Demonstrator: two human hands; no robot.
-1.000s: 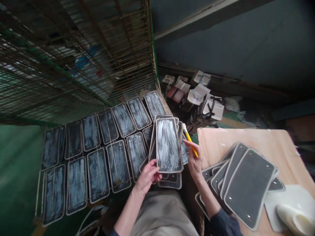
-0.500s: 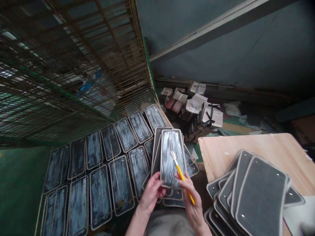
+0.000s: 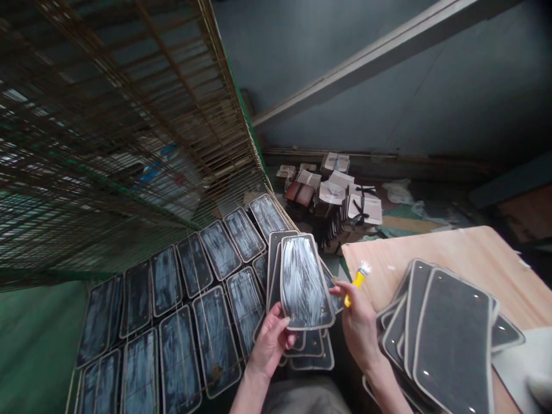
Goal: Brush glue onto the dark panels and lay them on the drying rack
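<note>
Left hand (image 3: pixel 269 344): the fingers pinched the lower end of a fanned stack of panels, thumb on top, just above the lap.
Top panel (image 3: pixel 304 282): it lay uppermost in that stack, its dark face streaked white from end to end, tilted a little to the right.
Held stack: at least four more panels showed beneath it, only their edges and corners visible.
Right hand (image 3: pixel 360 325): the fingers were curled around a yellow brush (image 3: pixel 357 280), bristles pointing up.
Change: half a second earlier the brush lay across the top panel; now it had swung off to the right, clear of the panel and over the edge of the surface (image 3: pixel 457 250). With the face fully streaked, brushing of this piece looked done.
Pile (image 3: pixel 451 339): about six uncoated dark panels overlapped on the wooden surface, near the right hand.
Brushes: one.
Rack shelf (image 3: pixel 194 299): about a dozen white-streaked panels lay in two rows on the wire, just left of the held stack.
Wire rack (image 3: pixel 129 144): more shelves rose behind.
Floor: tied bundles (image 3: pixel 340 192) lay by the wall, too far to count.
</note>
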